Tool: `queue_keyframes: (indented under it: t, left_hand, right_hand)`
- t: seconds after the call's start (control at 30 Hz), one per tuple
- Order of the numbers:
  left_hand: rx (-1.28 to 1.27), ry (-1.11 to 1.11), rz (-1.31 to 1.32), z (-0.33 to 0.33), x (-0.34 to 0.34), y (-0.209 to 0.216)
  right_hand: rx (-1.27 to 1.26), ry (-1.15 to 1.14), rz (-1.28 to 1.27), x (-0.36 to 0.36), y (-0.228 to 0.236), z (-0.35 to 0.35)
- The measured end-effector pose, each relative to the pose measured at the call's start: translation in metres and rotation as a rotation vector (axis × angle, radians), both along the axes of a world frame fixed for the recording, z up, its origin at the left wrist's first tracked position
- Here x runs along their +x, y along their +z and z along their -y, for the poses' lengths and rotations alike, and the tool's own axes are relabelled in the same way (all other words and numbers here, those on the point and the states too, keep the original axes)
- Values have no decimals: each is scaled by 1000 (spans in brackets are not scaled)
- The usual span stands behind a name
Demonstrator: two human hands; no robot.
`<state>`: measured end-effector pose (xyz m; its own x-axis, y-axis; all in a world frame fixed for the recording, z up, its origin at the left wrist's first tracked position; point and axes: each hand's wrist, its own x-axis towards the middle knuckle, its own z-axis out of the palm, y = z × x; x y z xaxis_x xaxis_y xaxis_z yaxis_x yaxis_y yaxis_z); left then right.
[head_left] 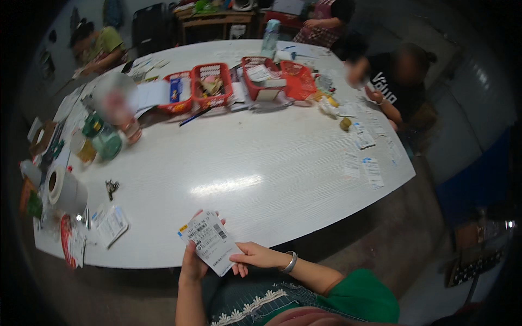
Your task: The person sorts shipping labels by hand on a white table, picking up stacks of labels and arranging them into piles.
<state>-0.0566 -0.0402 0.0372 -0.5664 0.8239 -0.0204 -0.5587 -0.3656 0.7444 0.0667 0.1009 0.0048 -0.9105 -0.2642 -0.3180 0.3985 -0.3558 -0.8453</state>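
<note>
Near the table's front edge, a small stack of printed shipping labels [206, 239] is held between my two hands. My left hand [191, 262] grips its left side, thumb on the front and some fingertips showing behind the far edge. From the right, my right hand [246, 257] pinches the lower right corner, thumb on top. A silver bangle [291, 262] circles my right wrist. Print and barcodes cover the top label, which tilts toward me. How many labels lie beneath it, I cannot tell.
The white table [228, 157] spreads ahead. At left stand a label roll [73, 190], keys [111, 188], a green jug [106, 138] and a label bundle [112, 225]. Red baskets [212, 84] line the far side. Loose labels [372, 172] lie right, near a seated person [399, 87].
</note>
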Motion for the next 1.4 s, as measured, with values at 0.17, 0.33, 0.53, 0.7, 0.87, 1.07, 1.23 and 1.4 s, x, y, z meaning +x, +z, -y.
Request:
queue_keyframes:
  t: [0.17,0.33,0.53,0.7,0.87,1.07,1.23,1.4]
  left_hand:
    - [-13,16,1,7,-1,-6]
    - [-1,46,-124,12,12,-9]
    - [-23,80,90,13,15,-17]
    - [-375,-113,52,24,33,-37]
    - [-405,-136,144,21,35,-39]
    - [-400,-142,168,19,28,-41]
    - [-513,-87,43,11,32,-32]
    - [-523,-41,113,9,31,-32]
  right_hand:
    - [-133,9,77,4,2,27]
    - [109,-189,3,4,5,35]
    - [352,-323,-47,4,3,30]
    - [485,-410,-108,-6,10,13]
    - [705,-392,-112,-1,3,10]
    - [615,-432,-239,-4,-3,14]
    - [1107,-351,-108,-3,1,8]
    - [809,-680,-104,-2,4,-2]
